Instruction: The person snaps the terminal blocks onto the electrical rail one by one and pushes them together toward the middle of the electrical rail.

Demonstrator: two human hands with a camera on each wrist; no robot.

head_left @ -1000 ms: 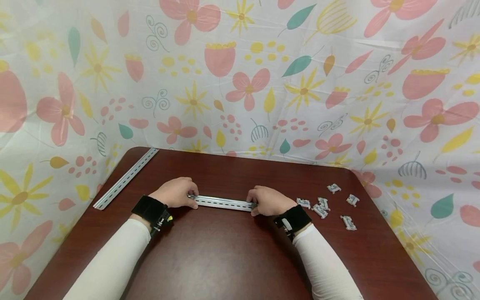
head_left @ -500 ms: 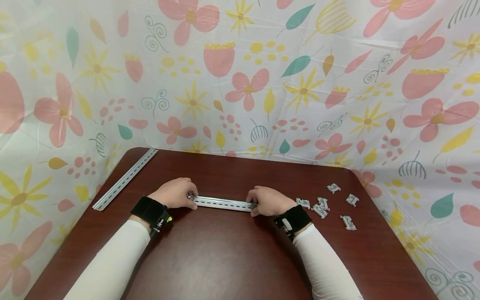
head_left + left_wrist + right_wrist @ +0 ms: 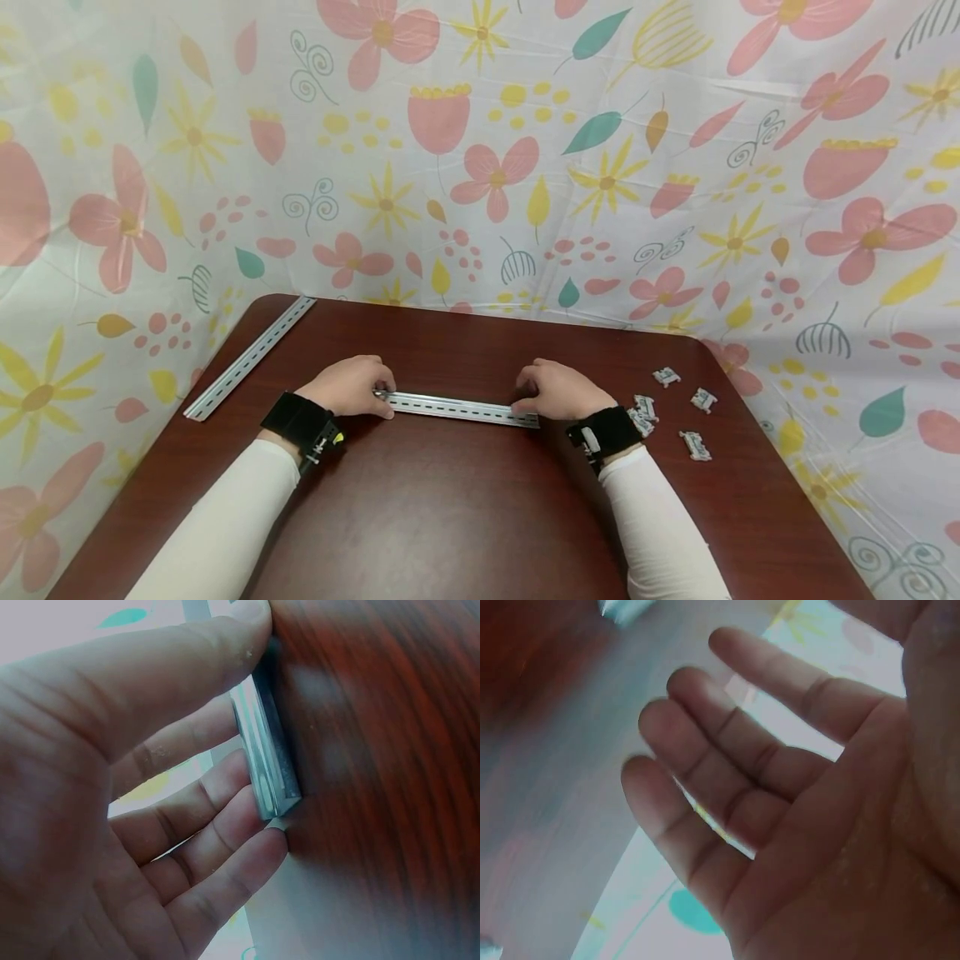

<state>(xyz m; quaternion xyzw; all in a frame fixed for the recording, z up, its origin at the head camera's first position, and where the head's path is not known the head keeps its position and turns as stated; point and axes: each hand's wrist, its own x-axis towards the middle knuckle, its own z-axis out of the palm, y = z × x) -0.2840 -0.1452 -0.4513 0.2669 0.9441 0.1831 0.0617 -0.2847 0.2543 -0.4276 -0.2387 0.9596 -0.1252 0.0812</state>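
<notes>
Head view: pale pieces [image 3: 697, 446] and a long rail [image 3: 251, 357] are seen on the worktop [image 3: 427, 508]; a short rail [image 3: 456, 407] is pinched by left grip [image 3: 352, 387], right grip [image 3: 562, 390] spread.

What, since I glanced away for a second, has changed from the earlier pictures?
The right hand released the right end of the slotted rail and shifted right. Unchanged: the left hand holding its left end, the second rail and the visible small parts.

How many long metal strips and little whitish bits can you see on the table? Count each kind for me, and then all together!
Long metal strips: 2
Little whitish bits: 5 in sight
Total in sight: 7
</notes>
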